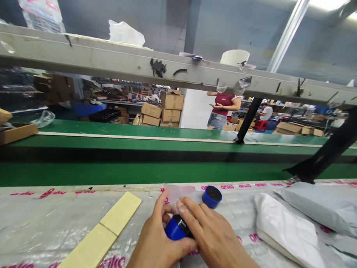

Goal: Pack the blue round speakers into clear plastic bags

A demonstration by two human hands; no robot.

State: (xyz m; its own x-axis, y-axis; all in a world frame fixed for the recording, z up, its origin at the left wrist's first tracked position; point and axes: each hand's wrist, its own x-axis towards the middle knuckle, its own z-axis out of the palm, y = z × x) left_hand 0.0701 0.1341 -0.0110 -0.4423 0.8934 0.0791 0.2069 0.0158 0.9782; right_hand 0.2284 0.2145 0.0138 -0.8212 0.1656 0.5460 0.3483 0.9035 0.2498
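A: Any writing you can read?

B: Pink lettering repeats along the clear plastic sheet [46, 219] that covers the bench. It looks like "anko" or "anke"; I cannot settle the last letter. Top left, a printed bag [39, 6] hangs over the shelf beam [110, 61], its print too blurred to read. The cartons [164, 110] behind the belt show no legible marks.

A: And the hands?

B: Both come in from the bottom edge, close together. The left hand [154, 246] is cupped around a blue cylinder [175, 229], thumb up along its left side, fingers curled under. The right hand [212, 237] lies over the same cylinder from the right, fingers nearly straight and pointing up-left, tips resting on a thin clear bag [176, 192]. So both are part closed on the cylinder, neither a fist.

A: Where exactly is the cylinder?

B: Between the two hands, low on the bench, dark end facing away. A second blue piece [212, 196] with a dark top sits just beyond the right fingers, apart from them.

A: Around that?

B: Pale yellow strips [104, 233] lie to the left, grey mailer bags [295, 228] to the right, a green belt [136, 173] beyond.
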